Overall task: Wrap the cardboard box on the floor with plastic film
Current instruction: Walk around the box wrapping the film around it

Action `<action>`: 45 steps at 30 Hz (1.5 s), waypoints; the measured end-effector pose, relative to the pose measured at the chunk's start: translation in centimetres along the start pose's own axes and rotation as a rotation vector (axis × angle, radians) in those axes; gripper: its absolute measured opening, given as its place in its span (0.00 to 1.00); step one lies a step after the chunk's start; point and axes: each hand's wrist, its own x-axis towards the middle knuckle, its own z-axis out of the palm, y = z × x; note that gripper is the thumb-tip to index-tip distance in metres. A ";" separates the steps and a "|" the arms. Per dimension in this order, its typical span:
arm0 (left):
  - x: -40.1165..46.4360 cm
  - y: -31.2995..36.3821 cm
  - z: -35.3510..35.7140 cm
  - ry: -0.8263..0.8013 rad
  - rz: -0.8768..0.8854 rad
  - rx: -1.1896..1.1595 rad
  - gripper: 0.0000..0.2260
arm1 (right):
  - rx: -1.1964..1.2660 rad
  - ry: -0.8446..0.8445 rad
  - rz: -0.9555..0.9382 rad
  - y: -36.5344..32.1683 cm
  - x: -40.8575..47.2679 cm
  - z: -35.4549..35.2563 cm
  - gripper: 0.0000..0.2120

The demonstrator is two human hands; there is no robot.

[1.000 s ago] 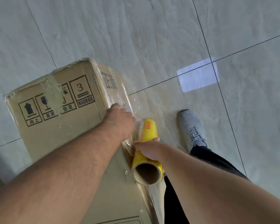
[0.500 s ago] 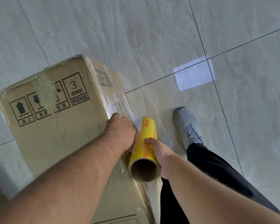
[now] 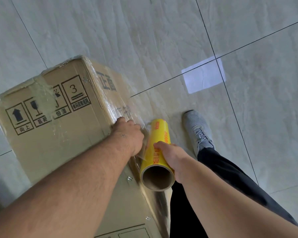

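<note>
- A cardboard box (image 3: pixel 55 138) is seen lying on the tiled floor (image 3: pixel 144 40), filling the lower left of the view.
- Handling symbols and the digit 3 are printed on its upper face; large characters are printed on the side facing right.
- Clear film (image 3: pixel 122 109) is stretched over the box's right side and wrinkled along the top edge; a loose strip is also seen across the symbols.
- The left hand (image 3: pixel 127 133) is laid over the box's right upper edge, knuckles up, with the film under it.
- Its fingers are curled down over the edge and kept close together; their tips are hidden behind the edge, so it cannot be told whether film is pinched.
- A yellow roll (image 3: pixel 157 152) with red lettering is held just beside the box's right side, its open cardboard core turned toward the camera.
- The roll is gripped by the right hand (image 3: pixel 172 157) near its near end; the thumb is laid along the top and the other fingers are wrapped under it, out of sight.
- A short stretch of film is drawn between the roll and the box, just right of the left hand.
- A grey shoe (image 3: pixel 198 131) is planted on the floor to the right of the roll, with a black trouser leg (image 3: pixel 230 177) above it.
- A bright rectangular patch of light (image 3: pixel 203 76) is seen on the floor, well apart from the box.
</note>
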 end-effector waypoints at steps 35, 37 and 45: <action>-0.8 2.3 1.6 0.052 0.027 -0.022 0.18 | 0.209 -0.129 0.034 4.1 2.8 0.0 0.34; -1.0 2.8 1.5 0.057 0.015 -0.036 0.17 | 0.121 -0.100 -0.009 4.1 2.4 -0.3 0.40; -0.6 2.9 1.6 0.050 0.004 -0.053 0.18 | -0.294 -0.064 -0.015 4.9 3.3 -1.0 0.47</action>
